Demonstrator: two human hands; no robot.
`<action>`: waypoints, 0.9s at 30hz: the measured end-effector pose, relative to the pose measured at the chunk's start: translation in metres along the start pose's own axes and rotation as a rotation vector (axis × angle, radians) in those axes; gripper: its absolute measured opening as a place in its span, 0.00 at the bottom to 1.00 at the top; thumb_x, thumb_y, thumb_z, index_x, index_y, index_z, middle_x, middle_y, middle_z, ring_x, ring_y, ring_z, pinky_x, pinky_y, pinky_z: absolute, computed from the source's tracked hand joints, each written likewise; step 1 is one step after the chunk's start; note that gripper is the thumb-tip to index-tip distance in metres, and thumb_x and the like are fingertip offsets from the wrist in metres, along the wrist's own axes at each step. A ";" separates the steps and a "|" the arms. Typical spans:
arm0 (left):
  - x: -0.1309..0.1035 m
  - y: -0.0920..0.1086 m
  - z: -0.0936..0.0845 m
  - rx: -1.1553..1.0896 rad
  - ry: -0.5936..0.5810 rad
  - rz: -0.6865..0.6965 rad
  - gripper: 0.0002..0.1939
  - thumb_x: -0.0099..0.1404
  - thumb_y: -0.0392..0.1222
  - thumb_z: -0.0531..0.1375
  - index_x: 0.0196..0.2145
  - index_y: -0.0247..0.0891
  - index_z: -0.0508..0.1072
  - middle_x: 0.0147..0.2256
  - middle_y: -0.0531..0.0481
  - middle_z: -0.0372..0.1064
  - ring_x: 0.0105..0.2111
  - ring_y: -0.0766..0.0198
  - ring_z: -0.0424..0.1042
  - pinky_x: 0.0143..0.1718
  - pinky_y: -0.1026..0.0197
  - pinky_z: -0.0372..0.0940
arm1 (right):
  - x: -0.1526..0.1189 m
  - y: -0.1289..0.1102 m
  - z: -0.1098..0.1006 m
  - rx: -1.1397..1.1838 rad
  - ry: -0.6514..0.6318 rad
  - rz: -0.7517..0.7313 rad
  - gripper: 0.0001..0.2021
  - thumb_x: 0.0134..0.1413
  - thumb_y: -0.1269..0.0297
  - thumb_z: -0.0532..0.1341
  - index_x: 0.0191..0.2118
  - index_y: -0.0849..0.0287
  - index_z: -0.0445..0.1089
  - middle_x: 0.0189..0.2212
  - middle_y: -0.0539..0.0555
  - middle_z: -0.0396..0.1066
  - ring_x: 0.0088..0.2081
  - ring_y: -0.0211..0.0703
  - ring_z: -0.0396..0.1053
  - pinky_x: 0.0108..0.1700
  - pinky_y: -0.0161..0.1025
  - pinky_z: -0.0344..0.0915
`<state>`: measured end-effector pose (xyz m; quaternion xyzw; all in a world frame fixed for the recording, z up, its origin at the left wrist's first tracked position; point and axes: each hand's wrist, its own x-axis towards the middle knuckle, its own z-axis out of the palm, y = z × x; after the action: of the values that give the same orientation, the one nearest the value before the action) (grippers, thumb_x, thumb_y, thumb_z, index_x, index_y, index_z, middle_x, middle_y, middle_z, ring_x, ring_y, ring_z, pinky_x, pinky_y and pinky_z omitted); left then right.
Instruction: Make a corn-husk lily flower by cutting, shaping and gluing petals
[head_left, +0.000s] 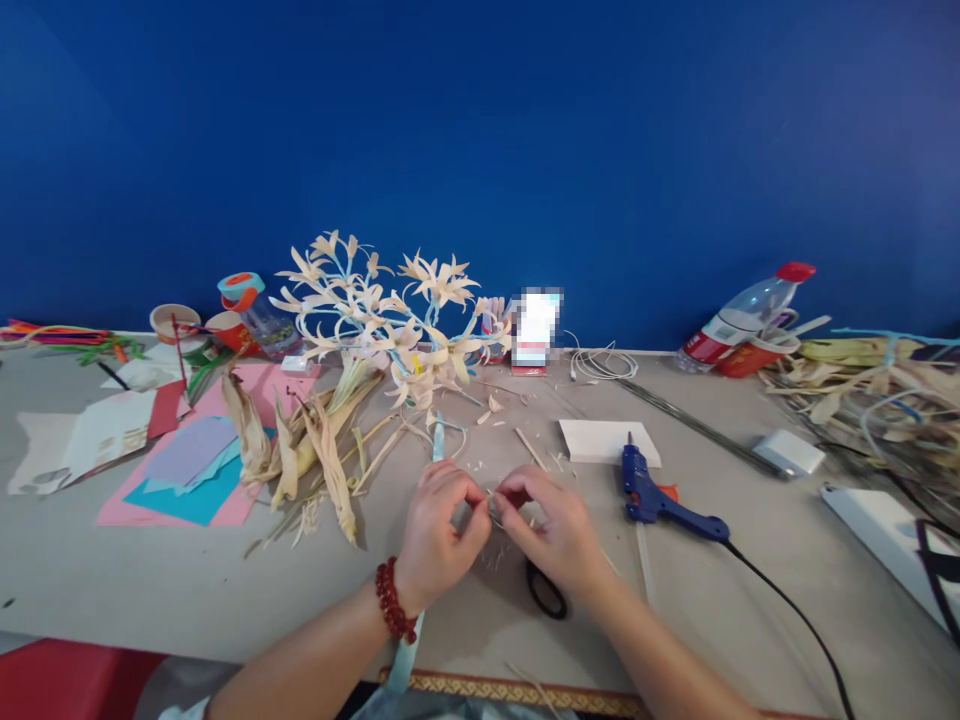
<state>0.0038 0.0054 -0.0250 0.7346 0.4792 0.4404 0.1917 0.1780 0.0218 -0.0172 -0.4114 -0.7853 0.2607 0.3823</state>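
Forearms [300, 642] are stretched forward in the head view, the left wrist circled by a red beaded bracelet [389, 600]. By the left hand [442, 525] and right hand [556, 527], fingertips pinched together, a thin pale piece [493, 497] is held between them above the tabletop [225, 595]. Dried husks [330, 455] are laid leftward, a blue glue gun [641, 495] rightward; pale flowers [405, 337] are massed beyond.

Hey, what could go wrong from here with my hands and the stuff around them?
The small piece pinched between your left hand and right hand could slip and get lost among the pale scraps. The glue gun lies to the right of your right hand; if it's hot, a sideways reach might burn you. Its cord runs towards the near edge, so an arm snagging it could drag the gun.
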 end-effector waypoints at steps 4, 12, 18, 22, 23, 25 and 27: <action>0.001 0.002 0.000 -0.007 -0.012 0.025 0.05 0.64 0.34 0.55 0.30 0.40 0.66 0.28 0.51 0.68 0.32 0.61 0.68 0.52 0.50 0.61 | -0.002 0.001 0.007 -0.045 0.034 -0.060 0.04 0.59 0.71 0.57 0.33 0.56 0.66 0.27 0.51 0.69 0.30 0.41 0.68 0.33 0.36 0.63; 0.000 -0.007 0.003 0.013 -0.027 0.067 0.08 0.64 0.31 0.54 0.28 0.40 0.65 0.27 0.53 0.66 0.32 0.62 0.67 0.51 0.52 0.60 | -0.004 0.001 0.012 -0.183 0.127 -0.159 0.05 0.54 0.73 0.58 0.30 0.57 0.64 0.23 0.50 0.68 0.25 0.39 0.65 0.29 0.34 0.59; -0.001 -0.020 -0.005 -0.007 -0.026 -0.028 0.08 0.66 0.33 0.52 0.30 0.40 0.65 0.29 0.52 0.65 0.32 0.61 0.67 0.36 0.59 0.63 | -0.002 0.000 0.003 -0.230 0.291 -0.103 0.06 0.52 0.74 0.57 0.28 0.56 0.63 0.23 0.49 0.66 0.25 0.38 0.64 0.29 0.33 0.59; -0.003 -0.020 -0.004 -0.040 -0.082 0.060 0.07 0.67 0.34 0.53 0.41 0.41 0.67 0.38 0.49 0.70 0.40 0.60 0.69 0.45 0.58 0.64 | -0.003 -0.001 0.013 -0.231 0.247 -0.167 0.06 0.50 0.74 0.58 0.28 0.56 0.63 0.22 0.48 0.66 0.24 0.37 0.63 0.28 0.33 0.57; -0.003 -0.019 -0.003 -0.016 -0.092 0.112 0.07 0.67 0.33 0.53 0.41 0.41 0.67 0.38 0.50 0.70 0.40 0.60 0.70 0.51 0.55 0.62 | -0.002 -0.001 0.016 -0.230 0.232 -0.184 0.06 0.50 0.74 0.58 0.28 0.56 0.63 0.23 0.48 0.67 0.24 0.37 0.63 0.27 0.33 0.57; -0.003 -0.017 -0.001 0.026 -0.090 0.183 0.07 0.66 0.31 0.54 0.38 0.42 0.67 0.35 0.52 0.70 0.39 0.61 0.70 0.57 0.51 0.56 | -0.002 -0.002 0.021 -0.232 0.220 -0.201 0.06 0.50 0.74 0.58 0.28 0.56 0.63 0.23 0.48 0.67 0.24 0.37 0.63 0.27 0.33 0.57; -0.002 -0.016 0.000 0.047 -0.082 0.196 0.07 0.66 0.31 0.54 0.35 0.42 0.67 0.32 0.54 0.70 0.36 0.62 0.70 0.58 0.50 0.55 | -0.003 -0.002 0.022 -0.238 0.221 -0.203 0.06 0.51 0.73 0.58 0.28 0.56 0.63 0.23 0.48 0.67 0.24 0.37 0.62 0.27 0.33 0.57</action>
<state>-0.0054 0.0110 -0.0372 0.7996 0.4071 0.4153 0.1497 0.1607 0.0164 -0.0292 -0.3982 -0.8014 0.0794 0.4392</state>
